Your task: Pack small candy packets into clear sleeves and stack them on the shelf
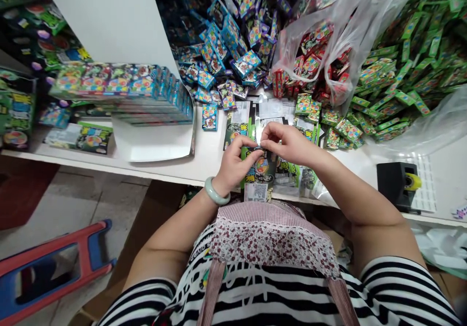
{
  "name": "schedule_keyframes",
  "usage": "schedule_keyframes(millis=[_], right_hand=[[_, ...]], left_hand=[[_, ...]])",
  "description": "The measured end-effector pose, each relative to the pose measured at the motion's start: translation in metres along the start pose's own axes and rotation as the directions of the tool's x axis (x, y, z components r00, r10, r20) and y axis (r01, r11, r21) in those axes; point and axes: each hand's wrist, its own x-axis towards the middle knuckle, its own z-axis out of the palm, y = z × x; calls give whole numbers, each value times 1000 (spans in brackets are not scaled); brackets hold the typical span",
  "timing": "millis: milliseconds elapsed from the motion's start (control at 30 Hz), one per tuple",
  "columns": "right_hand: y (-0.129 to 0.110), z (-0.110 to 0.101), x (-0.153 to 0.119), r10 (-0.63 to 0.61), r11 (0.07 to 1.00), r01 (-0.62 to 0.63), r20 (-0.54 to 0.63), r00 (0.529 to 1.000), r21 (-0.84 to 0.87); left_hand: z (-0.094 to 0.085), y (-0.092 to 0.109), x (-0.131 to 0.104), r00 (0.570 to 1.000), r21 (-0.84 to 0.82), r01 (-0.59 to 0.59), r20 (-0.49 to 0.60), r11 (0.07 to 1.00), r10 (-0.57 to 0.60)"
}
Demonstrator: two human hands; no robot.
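Observation:
My left hand [237, 163] is closed on a black and green printed packet [260, 170], thumb on its front near the top edge. A white label with a square code shows at the packet's lower end. At that same top edge, my right hand [279, 138] has thumb and fingertips pinched together; whether they grip the packet's edge or something small is hidden. More flat printed packets [292, 170] lie on the table under and beside my hands. A small blue box [209, 117] lies just beyond my left hand.
An open white carton [156, 143] with rows of small boxes [146, 92] stands at left. Heaps of blue boxes [215, 44], red boxes [314, 65] and green boxes [404, 73] fill the back, partly in clear plastic bags. A black tape dispenser [394, 185] sits at right.

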Motion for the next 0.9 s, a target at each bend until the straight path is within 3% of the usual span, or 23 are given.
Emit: schedule_keyframes(millis=[133,200,267,333,400,433,500,567,600,633,667,767,833,900], right_hand=[[10,1,7,83,983,-85,21,996,165],[19,2,11,180,922,-222,155,971,319],[25,4,13,261,823,-385,324,909,418],[29,5,12,290,742,-475,412,864,474],[29,3,9,274,705,-468,404,873,533],[29,1,8,254,705,-436,375,892,560],[31,-4,5,219,723,-336,261,940,604],[34,-10,5,207,744,-224,102,973,629],[36,-12,5,210,754,-181,29,977,631],[38,-12,6,217,766,-151,-31,976,625],[40,-12,7,222,782,-131,-76,972,610],[39,-1,9,207,849,-127,-102,973,513],[35,9,8,185,883,-144,-48,982,446],[30,19,7,172,898,-159,7,985,411]], left_hand=[[-1,-2,-2,1000,-3,7,-13,1000,-7],[-2,-4,-7,999,-39,37,-2,999,-37],[-3,-6,-16,991,-112,105,89,988,-95],[-7,-7,-30,955,-176,194,261,965,-145],[-18,-5,-43,913,-197,254,372,947,-168],[-27,-2,-48,916,-190,252,363,949,-170],[-55,10,-52,965,-132,168,226,977,-135],[-95,26,-44,1000,31,0,-18,1000,1],[-118,33,-36,983,167,-82,-147,983,107],[-143,38,-25,930,325,-136,-284,936,234],[-167,41,-11,879,468,-140,-346,873,327],[-227,30,36,859,769,-195,-166,609,485],[-249,10,61,904,854,-156,-79,497,420],[-255,-12,74,942,892,-92,-66,443,328]])
